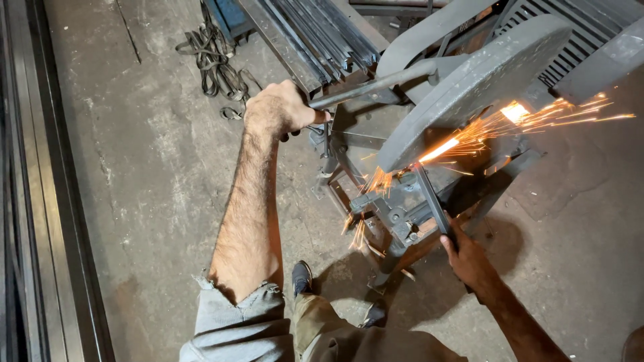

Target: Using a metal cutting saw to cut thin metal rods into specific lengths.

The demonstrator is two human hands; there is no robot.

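1. The concrete floor point(154, 167) takes up most of the view, stained and dusty. Long metal rails point(40, 201) lie along its left edge, and a tangle of dark cable point(215, 60) lies near the top.
2. The chop saw point(429, 134) stands on a low steel frame, with its grey blade guard point(483, 74) tilted down over the cut. A bundle of steel bars point(315, 33) is stacked just behind it.
3. Your left hand point(278, 107) is clenched around the end of the saw's lever handle point(376, 84), arm out straight. Press with steady, even weight and let the disc work rather than forcing it.
4. Your right hand point(466, 258) grasps the near end of the thin steel strip point(433, 201), which runs up into the vise under the blade. Hold it flat and still, with your fingers well back from the disc.
5. Sparks point(510, 121) stream away to the right, and a few drop at the front of the frame, near your shoe point(302, 276). Keep your leg and sleeve out of that fall.
6. The disc itself and the exact cut point are hidden by the guard and the glare. The vise jaws are hard to make out, so I cannot tell how firmly the strip is clamped. The right side of the saw is cut off.
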